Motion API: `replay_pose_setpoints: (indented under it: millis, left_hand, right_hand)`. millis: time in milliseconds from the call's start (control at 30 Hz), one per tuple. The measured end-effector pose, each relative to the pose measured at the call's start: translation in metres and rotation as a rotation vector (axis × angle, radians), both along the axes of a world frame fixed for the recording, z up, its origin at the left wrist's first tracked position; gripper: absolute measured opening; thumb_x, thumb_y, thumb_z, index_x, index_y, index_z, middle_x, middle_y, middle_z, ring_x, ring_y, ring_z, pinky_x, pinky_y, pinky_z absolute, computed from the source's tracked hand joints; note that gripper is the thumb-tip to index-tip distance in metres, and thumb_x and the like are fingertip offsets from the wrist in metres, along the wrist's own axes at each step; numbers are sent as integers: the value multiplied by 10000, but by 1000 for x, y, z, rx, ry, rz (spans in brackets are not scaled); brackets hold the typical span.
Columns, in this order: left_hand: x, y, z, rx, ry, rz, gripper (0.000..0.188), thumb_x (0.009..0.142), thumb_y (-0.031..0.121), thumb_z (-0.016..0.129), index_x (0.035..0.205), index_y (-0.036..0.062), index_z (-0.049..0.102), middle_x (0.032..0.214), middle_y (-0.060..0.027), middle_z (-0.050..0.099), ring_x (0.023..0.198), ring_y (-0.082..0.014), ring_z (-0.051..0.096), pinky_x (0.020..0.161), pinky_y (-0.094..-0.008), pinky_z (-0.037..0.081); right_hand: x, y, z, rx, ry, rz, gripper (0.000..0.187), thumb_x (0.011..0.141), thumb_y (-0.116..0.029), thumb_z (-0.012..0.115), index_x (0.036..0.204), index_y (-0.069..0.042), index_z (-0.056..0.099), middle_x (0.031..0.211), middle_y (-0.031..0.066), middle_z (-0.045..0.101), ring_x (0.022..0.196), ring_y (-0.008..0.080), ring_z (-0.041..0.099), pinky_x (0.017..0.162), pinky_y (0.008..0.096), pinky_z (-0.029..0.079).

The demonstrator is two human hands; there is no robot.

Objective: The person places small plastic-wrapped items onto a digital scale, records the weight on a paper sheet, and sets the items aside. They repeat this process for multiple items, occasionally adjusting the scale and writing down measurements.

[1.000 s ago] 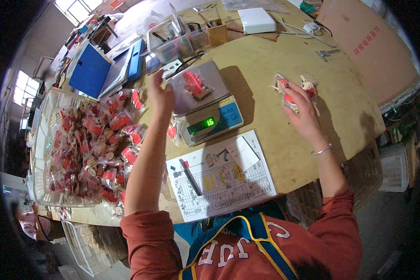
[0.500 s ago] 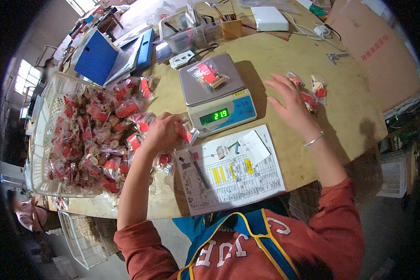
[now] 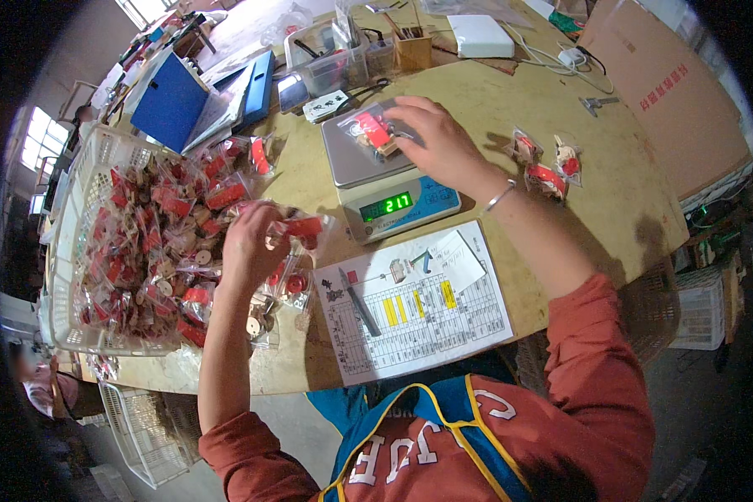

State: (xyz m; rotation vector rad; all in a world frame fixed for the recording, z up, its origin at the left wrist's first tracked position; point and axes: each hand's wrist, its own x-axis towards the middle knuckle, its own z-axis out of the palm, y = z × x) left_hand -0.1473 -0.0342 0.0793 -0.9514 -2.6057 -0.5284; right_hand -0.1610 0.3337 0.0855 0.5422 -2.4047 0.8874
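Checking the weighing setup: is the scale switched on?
On. The scale shows lit green digits on its display, with a small bag on its pan under the right hand.

The person is wearing a rust-red long-sleeved top, with both sleeves pushed up above the elbows so the forearms are showing bare. Over the top is lying a blue apron bib edged in yellow piping, partly covering large white block lettering across the chest. A thin silver bangle (image 3: 499,198) is circling the wrist of the right hand (image 3: 440,142). The left hand (image 3: 251,244) is wearing no jewellery.
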Motion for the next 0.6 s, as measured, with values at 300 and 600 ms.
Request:
replay_pose_setpoints:
  millis: [300, 600]
  left_hand:
    - [-24, 43, 33, 163, -74, 261, 304, 767, 150, 813, 1019, 41, 682, 982, -157, 726, 938, -355, 715, 833, -418, 562]
    - [-53, 146, 6, -60, -140, 327, 359, 836, 368, 772, 1047, 87, 695, 1002, -176, 743, 969, -398, 713, 844, -455, 562]
  right_hand:
    - [-43, -33, -30, 183, -161, -80, 316, 903, -108, 678, 1218, -83, 702, 1389, 211, 618, 1252, 395, 611, 1063, 464, 500]
    - [57, 139, -62, 310, -155, -417, 344, 900, -83, 708, 1243, -77, 690, 1349, 166, 641, 1235, 375, 613, 1037, 454, 505]
